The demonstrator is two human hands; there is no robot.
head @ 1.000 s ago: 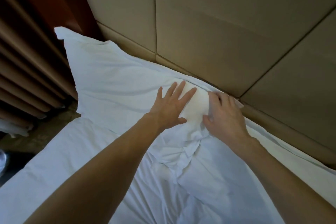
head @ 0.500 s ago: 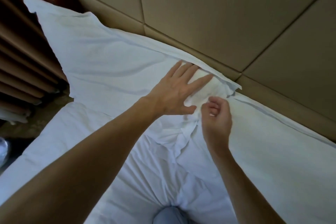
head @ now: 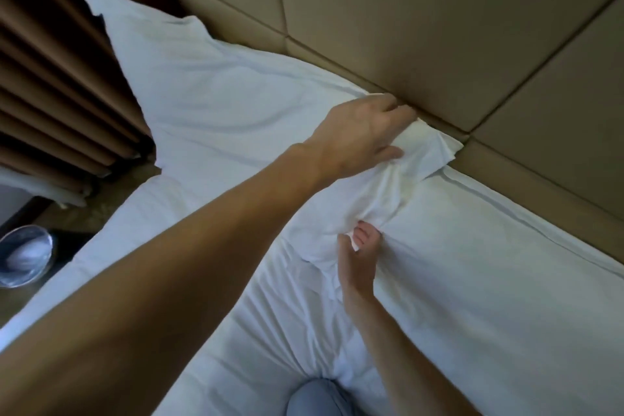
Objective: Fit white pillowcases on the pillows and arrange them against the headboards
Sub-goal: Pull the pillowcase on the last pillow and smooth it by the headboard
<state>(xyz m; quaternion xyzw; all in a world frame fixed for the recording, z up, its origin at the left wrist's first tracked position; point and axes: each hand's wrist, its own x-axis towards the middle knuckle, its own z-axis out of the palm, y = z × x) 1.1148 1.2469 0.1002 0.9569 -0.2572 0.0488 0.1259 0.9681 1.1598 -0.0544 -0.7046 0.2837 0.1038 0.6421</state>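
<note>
I see the pillow (head: 216, 101) lying on the bed (head: 489, 280), its long edge against the headboard (head: 422, 27); the left hand (head: 364, 135) grips the pillowcase (head: 429, 152) at its open end beside the headboard; the right hand (head: 361, 246), nearer me, pinches bunched pillowcase cloth, its grip clenched.

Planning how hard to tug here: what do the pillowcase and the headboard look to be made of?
Pillowcase: thin white woven cloth, likely cotton, matte; it creases and bunches where the right hand pinches it. Headboard: tan padded panels, smooth with a slight sheen and recessed seams, probably leather or vinyl; cannot tell which.
</note>
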